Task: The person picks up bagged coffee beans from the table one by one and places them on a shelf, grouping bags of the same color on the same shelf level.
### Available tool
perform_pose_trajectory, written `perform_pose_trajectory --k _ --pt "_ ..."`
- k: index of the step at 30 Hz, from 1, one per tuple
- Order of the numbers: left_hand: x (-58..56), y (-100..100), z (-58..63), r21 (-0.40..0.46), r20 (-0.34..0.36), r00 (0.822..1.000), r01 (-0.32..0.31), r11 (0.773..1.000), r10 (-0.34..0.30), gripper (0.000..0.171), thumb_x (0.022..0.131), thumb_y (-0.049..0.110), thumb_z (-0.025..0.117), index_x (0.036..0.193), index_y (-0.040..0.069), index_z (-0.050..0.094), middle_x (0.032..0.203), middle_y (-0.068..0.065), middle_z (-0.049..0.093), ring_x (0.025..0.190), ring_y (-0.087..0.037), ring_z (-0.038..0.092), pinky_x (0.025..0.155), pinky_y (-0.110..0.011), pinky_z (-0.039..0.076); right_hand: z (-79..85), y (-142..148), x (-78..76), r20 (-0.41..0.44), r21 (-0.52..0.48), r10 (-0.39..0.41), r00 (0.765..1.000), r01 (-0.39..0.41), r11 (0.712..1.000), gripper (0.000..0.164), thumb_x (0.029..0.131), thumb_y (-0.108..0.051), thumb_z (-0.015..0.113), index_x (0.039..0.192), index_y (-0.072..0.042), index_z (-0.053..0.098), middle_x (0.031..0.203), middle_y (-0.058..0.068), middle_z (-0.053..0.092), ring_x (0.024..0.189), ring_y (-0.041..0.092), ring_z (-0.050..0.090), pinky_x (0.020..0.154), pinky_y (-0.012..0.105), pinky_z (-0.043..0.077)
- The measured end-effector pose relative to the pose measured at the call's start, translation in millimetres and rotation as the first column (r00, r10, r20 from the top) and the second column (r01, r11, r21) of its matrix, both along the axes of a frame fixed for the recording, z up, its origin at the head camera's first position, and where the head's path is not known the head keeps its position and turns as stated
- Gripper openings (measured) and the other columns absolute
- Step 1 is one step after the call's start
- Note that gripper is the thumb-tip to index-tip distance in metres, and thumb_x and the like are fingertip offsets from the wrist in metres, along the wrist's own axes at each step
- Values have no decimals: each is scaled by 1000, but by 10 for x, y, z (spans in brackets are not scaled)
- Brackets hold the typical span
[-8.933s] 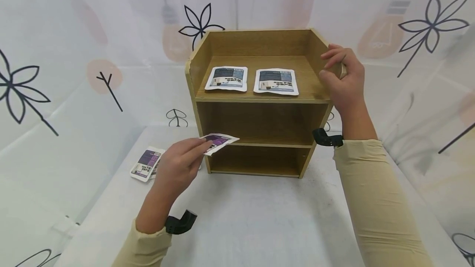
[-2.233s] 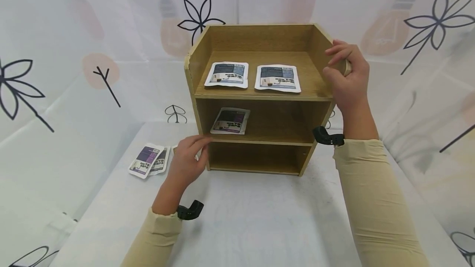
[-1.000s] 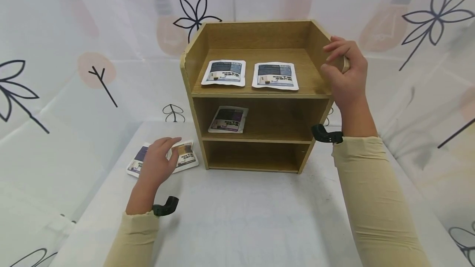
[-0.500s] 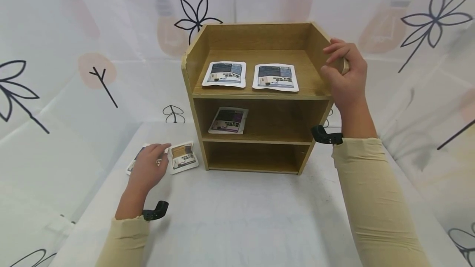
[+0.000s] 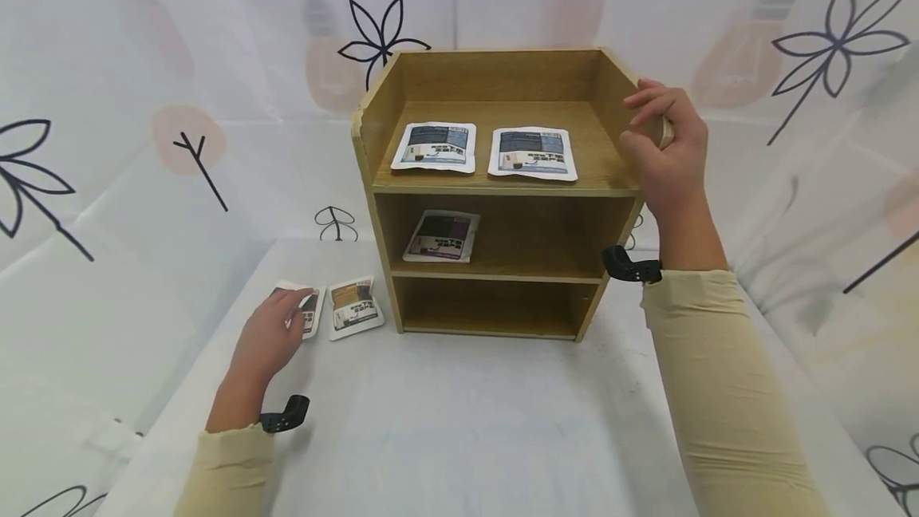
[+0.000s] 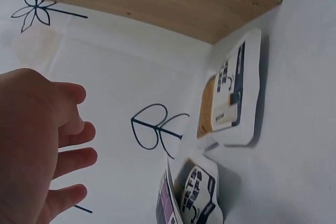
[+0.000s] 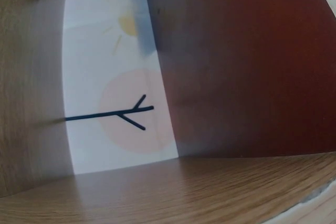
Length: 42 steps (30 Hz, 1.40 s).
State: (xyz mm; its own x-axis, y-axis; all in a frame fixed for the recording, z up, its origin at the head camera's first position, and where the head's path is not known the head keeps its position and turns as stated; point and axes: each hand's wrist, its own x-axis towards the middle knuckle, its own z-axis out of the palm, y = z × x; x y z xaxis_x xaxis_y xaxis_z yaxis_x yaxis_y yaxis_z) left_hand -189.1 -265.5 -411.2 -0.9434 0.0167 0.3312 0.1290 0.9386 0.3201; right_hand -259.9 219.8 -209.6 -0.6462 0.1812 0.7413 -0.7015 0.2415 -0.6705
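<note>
My left hand (image 5: 267, 335) is over the loose pouches on the table's left side, fingers loosely bent, hiding most of a purple-labelled pouch (image 6: 167, 198). In the left wrist view the fingers show nothing between them. Partly under that pouch lies a dark-labelled pouch (image 5: 311, 313); beside it is a mustard-labelled pouch (image 5: 355, 307). My right hand (image 5: 671, 151) grips the upper right side panel of a small wooden shelf (image 5: 495, 190); the right wrist view shows only wooden boards and no fingers. Another purple-labelled pouch (image 5: 442, 236) lies on the middle tier, at its left.
Two blue-labelled pouches (image 5: 435, 147) lie side by side on the top tier. The bottom tier (image 5: 495, 308) is bare. The shelf stands toward the back of a white-covered table (image 5: 467, 421), with a patterned cloth (image 5: 237, 46) hanging behind and beside it.
My left hand held a purple-labelled pouch, which now lies on the middle tier. It then moved left, over the loose pouches. My right hand keeps its place on the shelf's side.
</note>
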Motion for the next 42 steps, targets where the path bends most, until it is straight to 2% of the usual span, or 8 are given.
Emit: perform_pose_trajectory --k 5,12,19,26,31,37,41,42 --pt "3 -83 -31 3 78 996 -32 999 32 39 97 7 44 134 5 54 133 -19 56 126 -41 50 103 -57 43 38 -63 91 -26 -8 13 1000 -14 1000 20 75 2 51 88 17 46 97 -14 62 130 20 48 116 40 32" --pt "-7 -220 -84 13 160 986 -54 998 52 42 98 7 39 138 5 50 139 -23 50 132 -45 41 108 -61 35 42 -67 95 -19 -9 13 1000 -13 1000 20 76 2 51 89 17 46 98 -13 62 130 19 47 117 42 30" --pt "-25 -351 -168 5 274 958 -88 996 83 51 95 0 33 144 8 43 146 -24 41 137 -47 34 110 -62 31 50 -71 99 -23 -13 19 1000 -19 1000 19 75 3 51 88 16 46 97 -13 62 130 20 47 116 39 32" --pt "-29 -496 -282 -2 318 943 -105 994 100 54 93 0 33 146 8 39 147 -27 37 135 -50 33 109 -64 31 39 -61 82 -34 -21 31 999 -32 999 21 75 3 51 88 17 45 97 -12 63 131 24 47 116 39 33" --pt "-29 -589 -365 -11 360 927 -113 994 109 56 92 1 36 148 7 34 147 -29 35 135 -51 32 109 -64 29 15 -41 49 -21 -3 22 1000 -22 1000 20 76 2 51 89 16 46 99 -13 62 132 21 46 117 41 30" --pt "1 -659 -411 -28 430 897 -98 995 100 64 88 -5 39 150 9 32 150 -30 27 135 -54 27 107 -67 28 17 -41 56 -24 2 15 1000 -15 1000 20 76 2 51 89 17 45 99 -13 62 132 20 46 117 41 30" --pt "10 -685 -435 -45 454 886 -85 995 96 65 87 -7 38 150 10 32 150 -31 25 135 -55 26 106 -68 28 32 -50 78 -37 -1 21 999 -21 1000 21 75 3 50 89 18 44 98 -13 62 131 21 47 116 39 31" --pt "6 -692 -447 -48 458 884 -83 995 96 65 87 -7 39 150 10 31 150 -32 24 135 -56 26 106 -68 28 16 -24 40 -39 -2 19 999 -19 1000 21 75 3 51 88 18 44 98 -13 63 131 21 47 116 39 32"
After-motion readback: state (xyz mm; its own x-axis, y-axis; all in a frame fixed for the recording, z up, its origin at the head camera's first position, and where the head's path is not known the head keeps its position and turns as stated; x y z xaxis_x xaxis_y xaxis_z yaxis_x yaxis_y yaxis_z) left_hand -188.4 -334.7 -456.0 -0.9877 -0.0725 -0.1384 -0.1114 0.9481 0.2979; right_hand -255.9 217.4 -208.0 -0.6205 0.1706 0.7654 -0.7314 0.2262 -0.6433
